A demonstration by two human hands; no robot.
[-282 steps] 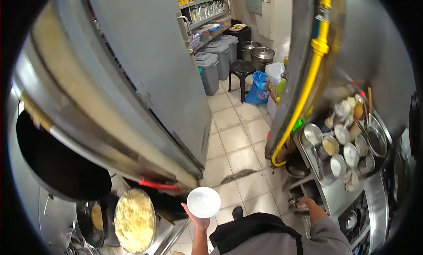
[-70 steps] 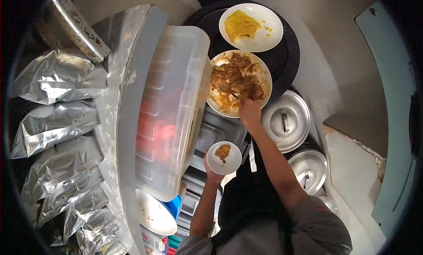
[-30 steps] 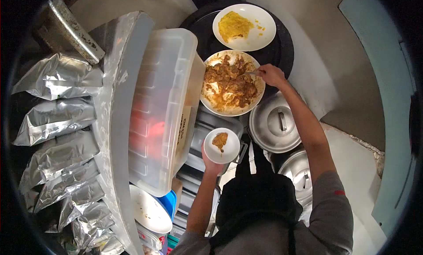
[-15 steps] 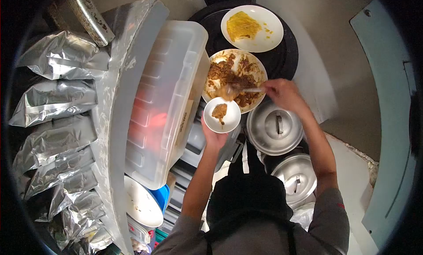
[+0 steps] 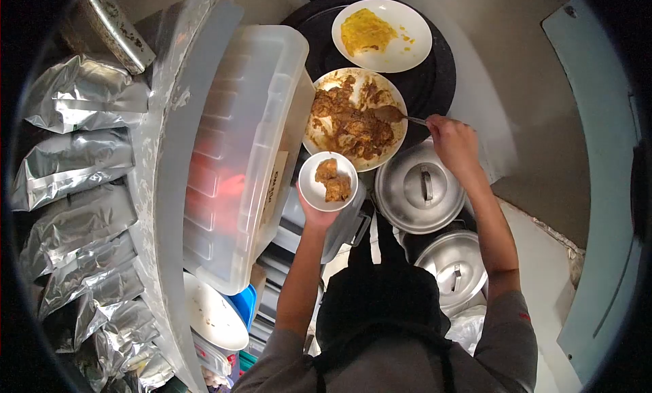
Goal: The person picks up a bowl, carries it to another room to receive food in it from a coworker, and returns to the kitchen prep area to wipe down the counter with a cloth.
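My left hand (image 5: pixel 318 215) is closed around the base of a small white bowl (image 5: pixel 309 189), which holds brown sauced pieces of food (image 5: pixel 334 181). In my right hand (image 5: pixel 454 143) is the handle of a spoon (image 5: pixel 390 115), its sauce-coated head resting over the brown food in a large white plate (image 5: pixel 313 143). The small bowl sits just in front of that plate, overlapping its near edge in view. Farther back, a second white plate (image 5: pixel 421 52) carries a yellow omelette-like piece (image 5: pixel 367 30) and crumbs.
Both plates stand on a round black surface (image 5: pixel 441 81). Lidded metal pots (image 5: pixel 406 203) are below my right arm. A translucent storage box (image 5: pixel 238 142) stands left, beside a worn grey ledge (image 5: pixel 166 155) and silver foil packs (image 5: pixel 81 155). An oval white dish (image 5: pixel 216 318) lies lower left.
The spoon has moved from above the small bowl back to the large plate, to the right. More brown food is in the small bowl now. The view has shifted slightly.
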